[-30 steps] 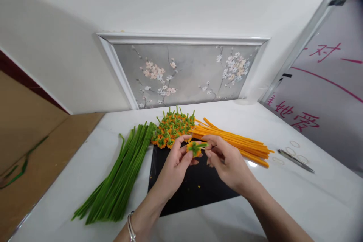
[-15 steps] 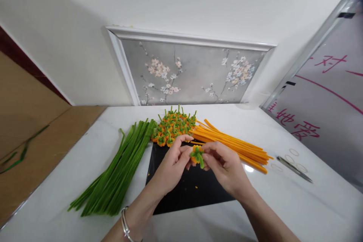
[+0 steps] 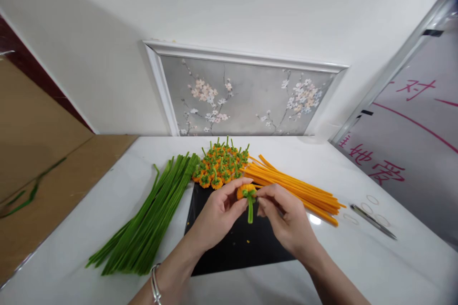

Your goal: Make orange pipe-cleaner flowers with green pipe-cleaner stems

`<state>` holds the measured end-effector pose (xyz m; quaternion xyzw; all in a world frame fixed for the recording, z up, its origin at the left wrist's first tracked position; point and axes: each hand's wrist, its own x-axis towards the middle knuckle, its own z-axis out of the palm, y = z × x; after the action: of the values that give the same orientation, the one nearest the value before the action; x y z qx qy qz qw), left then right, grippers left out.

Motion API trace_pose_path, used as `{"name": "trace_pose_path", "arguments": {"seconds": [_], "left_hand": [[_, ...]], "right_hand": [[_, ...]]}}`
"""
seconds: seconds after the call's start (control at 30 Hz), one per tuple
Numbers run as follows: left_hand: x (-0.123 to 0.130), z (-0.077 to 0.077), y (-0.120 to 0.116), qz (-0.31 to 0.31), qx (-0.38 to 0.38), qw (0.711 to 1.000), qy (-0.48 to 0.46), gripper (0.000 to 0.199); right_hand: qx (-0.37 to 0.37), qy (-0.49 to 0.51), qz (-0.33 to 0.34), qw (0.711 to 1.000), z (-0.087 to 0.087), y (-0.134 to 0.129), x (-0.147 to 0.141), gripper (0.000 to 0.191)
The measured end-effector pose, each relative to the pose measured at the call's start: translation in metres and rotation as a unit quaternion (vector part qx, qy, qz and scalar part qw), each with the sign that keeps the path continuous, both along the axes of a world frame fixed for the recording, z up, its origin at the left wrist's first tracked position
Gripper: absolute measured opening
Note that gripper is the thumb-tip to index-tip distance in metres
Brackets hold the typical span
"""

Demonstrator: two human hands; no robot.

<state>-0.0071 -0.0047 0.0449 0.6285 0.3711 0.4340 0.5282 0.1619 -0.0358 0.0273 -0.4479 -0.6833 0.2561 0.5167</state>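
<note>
A small pipe-cleaner pumpkin is held over the black mat, its green stem hanging toward me. My left hand grips it from the left between thumb and fingers. On the other side my right hand is closed, thumb and fingertips pinching at the green leaf edge. Beyond my hands, several similar orange pumpkins with green stems are clustered at the mat's far edge.
Green pipe cleaners lie in a bundle at left, orange pipe cleaners at right. Tweezers and several thin clear rings rest farther right on the white table. A cardboard box borders the left side.
The pumpkin has been turned so its orange top shows more and the stem points down toward me. My right fingers have shifted slightly. The camera view has tilted a little.
</note>
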Motion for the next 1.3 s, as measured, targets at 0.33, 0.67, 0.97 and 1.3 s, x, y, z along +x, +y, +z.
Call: {"name": "trace_pose_path", "arguments": {"seconds": [0.33, 0.67, 0.97, 1.3], "left_hand": [[0.002, -0.005, -0.001, -0.012, 0.171, 0.975, 0.144, 0.049], [0.002, -0.004, -0.004, -0.06, 0.222, 0.942, 0.244, 0.051], [0.0, 0.003, -0.006, -0.073, 0.194, 0.946, 0.248, 0.049], [-0.004, 0.0, 0.002, -0.054, 0.055, 0.987, 0.144, 0.042]], "right_hand": [[0.121, -0.126, -0.03, 0.984, -0.003, 0.005, 0.001, 0.02], [0.246, -0.283, -0.076, 0.924, -0.005, 0.004, 0.0, 0.026], [0.254, -0.295, -0.083, 0.917, -0.005, 0.002, -0.004, 0.025], [0.034, -0.058, -0.064, 0.996, 0.004, 0.003, 0.006, 0.016]]}}
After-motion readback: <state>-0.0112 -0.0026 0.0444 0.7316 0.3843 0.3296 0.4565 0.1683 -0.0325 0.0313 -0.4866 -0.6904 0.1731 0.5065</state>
